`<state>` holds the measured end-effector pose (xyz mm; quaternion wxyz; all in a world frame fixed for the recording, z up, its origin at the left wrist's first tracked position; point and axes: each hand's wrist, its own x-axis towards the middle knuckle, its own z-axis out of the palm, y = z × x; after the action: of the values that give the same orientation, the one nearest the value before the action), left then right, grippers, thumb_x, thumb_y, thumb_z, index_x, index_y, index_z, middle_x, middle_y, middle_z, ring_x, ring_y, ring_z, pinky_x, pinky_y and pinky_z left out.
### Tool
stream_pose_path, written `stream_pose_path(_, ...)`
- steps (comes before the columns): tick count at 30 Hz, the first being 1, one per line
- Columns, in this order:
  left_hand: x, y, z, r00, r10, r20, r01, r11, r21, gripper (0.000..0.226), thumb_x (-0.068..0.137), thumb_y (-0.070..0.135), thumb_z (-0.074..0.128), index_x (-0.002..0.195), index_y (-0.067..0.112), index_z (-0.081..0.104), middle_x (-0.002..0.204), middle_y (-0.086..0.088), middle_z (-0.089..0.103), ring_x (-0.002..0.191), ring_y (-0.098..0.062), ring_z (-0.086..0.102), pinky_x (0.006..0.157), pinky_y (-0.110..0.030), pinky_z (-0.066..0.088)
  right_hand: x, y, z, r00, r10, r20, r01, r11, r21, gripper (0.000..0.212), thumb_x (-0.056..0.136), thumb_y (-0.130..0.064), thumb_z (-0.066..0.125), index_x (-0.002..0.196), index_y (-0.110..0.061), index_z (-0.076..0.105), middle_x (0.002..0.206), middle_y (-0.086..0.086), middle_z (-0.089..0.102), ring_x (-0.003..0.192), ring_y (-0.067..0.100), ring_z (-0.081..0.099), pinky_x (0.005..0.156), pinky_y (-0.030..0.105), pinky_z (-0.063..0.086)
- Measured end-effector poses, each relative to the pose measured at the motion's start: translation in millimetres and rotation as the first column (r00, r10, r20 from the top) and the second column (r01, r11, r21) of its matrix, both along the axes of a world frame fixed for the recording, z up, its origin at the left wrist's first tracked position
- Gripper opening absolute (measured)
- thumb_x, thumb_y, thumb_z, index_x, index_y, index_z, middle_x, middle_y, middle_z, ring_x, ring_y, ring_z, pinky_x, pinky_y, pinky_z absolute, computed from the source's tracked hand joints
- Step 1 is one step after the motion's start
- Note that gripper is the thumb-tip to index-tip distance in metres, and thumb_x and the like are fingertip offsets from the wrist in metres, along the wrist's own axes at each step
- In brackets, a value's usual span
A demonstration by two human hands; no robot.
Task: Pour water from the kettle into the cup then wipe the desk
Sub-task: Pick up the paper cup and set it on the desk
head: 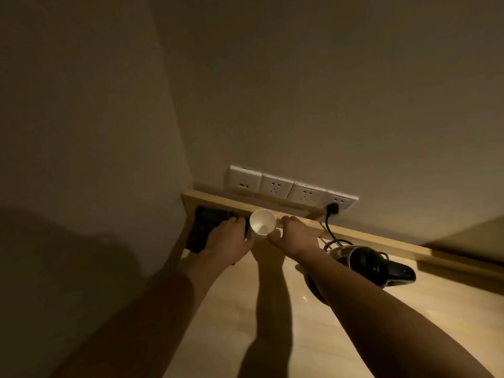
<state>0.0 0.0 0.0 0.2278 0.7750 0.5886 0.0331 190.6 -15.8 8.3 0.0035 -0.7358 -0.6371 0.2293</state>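
Observation:
A white cup [263, 223] stands at the back of the light wooden desk [272, 336], its open mouth tipped toward me and empty. My left hand [226, 241] lies just left of it with fingers stretched out flat and the thumb against the cup's lower side. My right hand [297, 236] flanks the cup on the right, fingers reaching to the back ledge, thumb near the cup. Neither hand wraps around it. The kettle [365, 261], steel with a black lid and handle, sits to the right, partly hidden behind my right forearm.
A dark flat thing [201, 227], cloth or tray, lies in the back left corner under my left fingers. A row of wall sockets [275, 185] runs above the raised wooden ledge [381, 238]. A black plug [332, 208] and cord [331, 231] lead to the kettle. A wall closes the left side.

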Motion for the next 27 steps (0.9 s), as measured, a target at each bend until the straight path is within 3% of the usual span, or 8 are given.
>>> stream_pose_path(4, 6.6, 23.0, -11.8, 0.996, 0.01, 0.091, 0.0, 0.994, -0.108, 0.061, 0.087, 0.054, 0.072, 0.133, 0.018, 0.055, 0.13, -0.007, 0.061, 0.119, -0.026, 0.06, 0.093, -0.043, 0.054, 5.4, 17.6, -10.2, 0.997, -0.01, -0.074, 0.005, 0.998, -0.061, 0.062, 0.084, -0.049, 0.079, 0.133, -0.016, 0.058, 0.131, 0.006, 0.062, 0.119, 0.026, 0.06, 0.08, 0.034, 0.046)
stream_pose_path(7, 13.1, 33.3, -21.5, 0.992, -0.005, 0.125, 0.023, 0.989, -0.146, 0.072, 0.08, 0.049, 0.082, 0.14, 0.022, 0.052, 0.136, -0.006, 0.059, 0.124, -0.028, 0.058, 0.098, -0.048, 0.053, 7.7, 26.6, -21.6, 0.99, -0.025, -0.138, 0.013, 0.996, -0.088, 0.065, 0.079, -0.045, 0.086, 0.131, -0.017, 0.058, 0.13, 0.007, 0.063, 0.115, 0.026, 0.06, 0.081, 0.035, 0.046)
stream_pose_path(14, 19.9, 32.4, -28.4, 0.963, 0.084, 0.256, -0.044, 0.986, -0.158, 0.068, 0.08, 0.04, 0.086, 0.139, 0.021, 0.058, 0.138, -0.007, 0.064, 0.125, -0.029, 0.059, 0.102, -0.051, 0.052, 10.3, 27.5, -31.4, 0.98, 0.01, -0.196, -0.017, 0.999, -0.031, 0.061, 0.078, -0.036, 0.088, 0.127, -0.011, 0.062, 0.125, 0.013, 0.066, 0.111, 0.031, 0.062, 0.079, 0.034, 0.044)
stream_pose_path(17, 17.8, 17.9, -24.8, 0.942, 0.112, 0.317, -0.064, 0.985, -0.157, 0.067, 0.08, 0.037, 0.087, 0.138, 0.024, 0.058, 0.137, -0.005, 0.065, 0.125, -0.027, 0.06, 0.103, -0.05, 0.052, 10.7, 16.3, -25.3, 0.969, 0.026, -0.246, -0.031, 0.999, -0.015, 0.065, 0.078, -0.038, 0.088, 0.13, -0.011, 0.061, 0.126, 0.011, 0.067, 0.111, 0.029, 0.063, 0.085, 0.038, 0.052)
stream_pose_path(27, 3.8, -67.7, -25.9, 0.932, 0.2, 0.303, -0.117, 0.955, -0.272, 0.071, 0.079, 0.032, 0.088, 0.14, 0.029, 0.053, 0.136, 0.005, 0.062, 0.123, -0.017, 0.059, 0.105, -0.045, 0.053, 11.4, -71.3, -12.9, 0.92, 0.019, -0.391, -0.029, 0.999, -0.02, 0.068, 0.08, -0.045, 0.086, 0.136, -0.02, 0.057, 0.132, 0.002, 0.064, 0.107, 0.011, 0.054, 0.091, 0.031, 0.052)
